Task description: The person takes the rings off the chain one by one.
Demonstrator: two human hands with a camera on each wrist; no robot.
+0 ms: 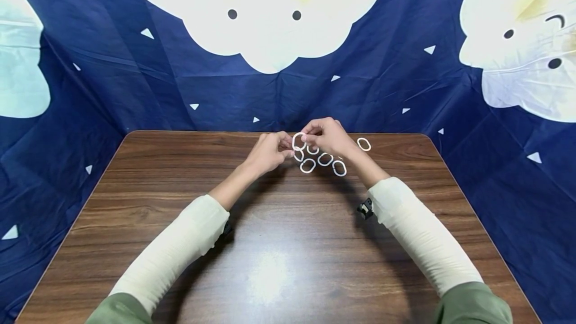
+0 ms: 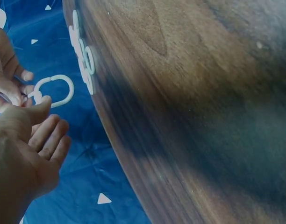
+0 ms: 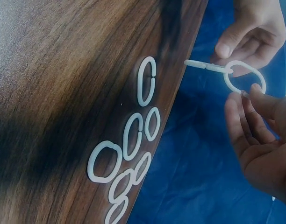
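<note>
My right hand [image 1: 330, 136] pinches a white oval plastic link [image 3: 232, 85] between thumb and fingertips, raised over the table's far edge. A second white link [image 3: 196, 63] hooks through it and hangs from its end, seen face-on in the left wrist view. My left hand [image 1: 267, 153] is beside this pair, its thumb and fingers spread around the hanging link. The left thumb [image 2: 42, 108] overlaps that link in the left wrist view, while the right wrist view shows a gap between thumb tip and link.
Several loose white links, among them one link [image 1: 308, 165] in front and another link [image 1: 364, 144] at the right, lie near the far edge of the brown wooden table [image 1: 265, 214]. A blue cloth [image 1: 225, 94] with cloud prints hangs behind.
</note>
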